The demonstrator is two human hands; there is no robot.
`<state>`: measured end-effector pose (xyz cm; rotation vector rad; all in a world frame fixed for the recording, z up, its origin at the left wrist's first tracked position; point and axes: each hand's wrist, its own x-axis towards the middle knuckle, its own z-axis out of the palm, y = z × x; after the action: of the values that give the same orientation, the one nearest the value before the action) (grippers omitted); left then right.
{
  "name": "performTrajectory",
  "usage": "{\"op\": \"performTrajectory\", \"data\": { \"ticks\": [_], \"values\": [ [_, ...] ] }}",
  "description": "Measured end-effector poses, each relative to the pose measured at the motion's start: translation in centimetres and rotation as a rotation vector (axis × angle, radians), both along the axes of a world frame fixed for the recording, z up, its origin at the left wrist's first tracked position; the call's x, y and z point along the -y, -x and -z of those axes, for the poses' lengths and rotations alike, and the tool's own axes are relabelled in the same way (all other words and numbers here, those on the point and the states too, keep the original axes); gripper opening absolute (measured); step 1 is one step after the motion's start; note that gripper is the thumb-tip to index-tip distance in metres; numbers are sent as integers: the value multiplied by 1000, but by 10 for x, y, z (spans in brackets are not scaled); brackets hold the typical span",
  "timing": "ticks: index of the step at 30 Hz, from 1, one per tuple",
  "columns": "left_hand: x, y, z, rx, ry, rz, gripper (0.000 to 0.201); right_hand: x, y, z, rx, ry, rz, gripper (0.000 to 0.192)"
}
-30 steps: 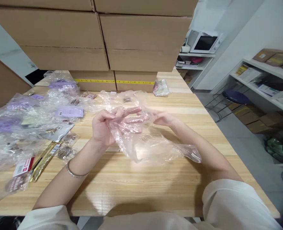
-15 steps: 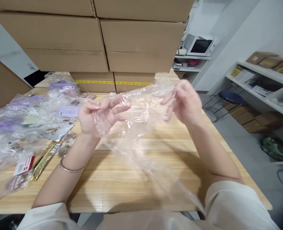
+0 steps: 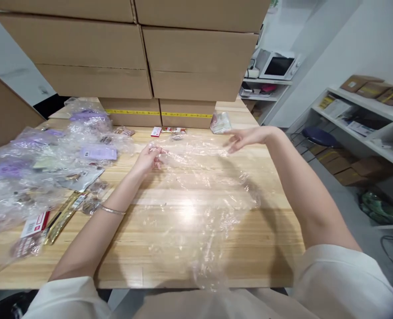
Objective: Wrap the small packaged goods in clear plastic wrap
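The left hand (image 3: pixel 149 158) pinches the far edge of a large clear, crinkled plastic bag (image 3: pixel 196 199), which lies spread flat on the pale wooden table (image 3: pixel 276 248) between both forearms. The right hand (image 3: pixel 246 137) hovers open, fingers loosely spread (touching nothing, as far as one can tell), just beyond the bag's far right corner.

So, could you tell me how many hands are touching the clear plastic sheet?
1 for certain: the left hand pinches the far edge of the clear plastic sheet. The right hand is open at its far right corner; contact is unclear.
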<state>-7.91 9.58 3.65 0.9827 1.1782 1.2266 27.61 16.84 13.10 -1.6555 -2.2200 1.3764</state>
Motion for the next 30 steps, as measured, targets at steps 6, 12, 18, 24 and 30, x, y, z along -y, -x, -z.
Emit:
{"op": "performTrajectory", "data": {
  "ticks": [6, 12, 18, 24, 30],
  "values": [
    [-4, 9, 14, 15, 30, 127, 47, -7, -6, 44, 368, -247, -44, 26],
    [15, 8, -2, -116, -97, 498, 96, -8, 36, 74, 483, -765, 195, 57],
    [15, 6, -16, -395, -128, 118, 61, 45, 85, 134, 328, -898, 173, 77],
    [-7, 26, -7, -165, -112, -330, 15, 61, 84, 166, 291, -645, 8, 95],
    [-11, 41, -10, 84, 56, -424, 19, 49, 76, 160, 262, -695, -208, 92]
  ]
}}
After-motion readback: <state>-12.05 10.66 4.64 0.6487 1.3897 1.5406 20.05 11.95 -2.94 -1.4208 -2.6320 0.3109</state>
